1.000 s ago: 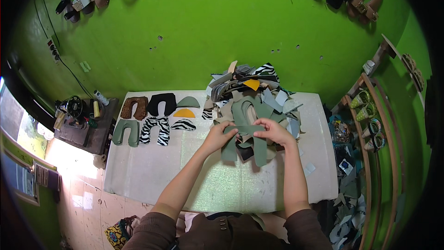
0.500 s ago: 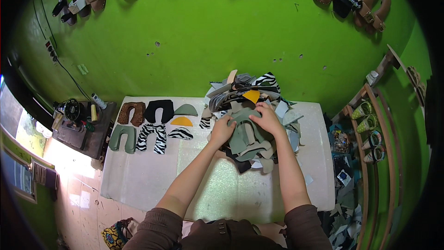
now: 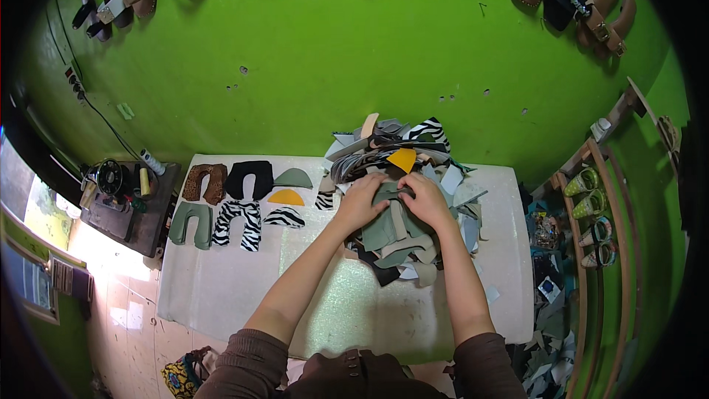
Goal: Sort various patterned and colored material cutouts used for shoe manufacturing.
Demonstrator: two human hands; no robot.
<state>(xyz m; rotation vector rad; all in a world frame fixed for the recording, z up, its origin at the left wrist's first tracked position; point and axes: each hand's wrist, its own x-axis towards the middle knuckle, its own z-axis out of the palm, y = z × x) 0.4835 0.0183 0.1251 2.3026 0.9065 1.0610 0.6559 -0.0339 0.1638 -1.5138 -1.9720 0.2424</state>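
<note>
Over a heap of cut leather scraps [image 3: 373, 235], both my hands are close together on a grey-green leather piece [image 3: 386, 193]. My left hand [image 3: 361, 203] grips its left side with bent fingers. Opposite, my right hand [image 3: 425, 199] pinches the piece near its right edge. The piece looks bunched between the hands, and the fingers partly cover it. Beneath lie more green, beige and black scraps. Just beyond the hands are a yellow offcut [image 3: 402, 159] and zebra-print material [image 3: 429, 131] on the heap.
Left on the white table [image 3: 221, 288] lie U-shaped pieces: leopard [image 3: 204, 183], black [image 3: 249, 179], green [image 3: 191, 224], zebra [image 3: 238, 224]. Half-round pieces [image 3: 293, 177] sit beside them. A sewing machine [image 3: 109, 177] stands far left. A wooden shoe rack [image 3: 624, 251] is at right.
My hands have drawn closer together. The green piece, spread in an arch before, is now more bunched between them. The whole view has shifted slightly.
</note>
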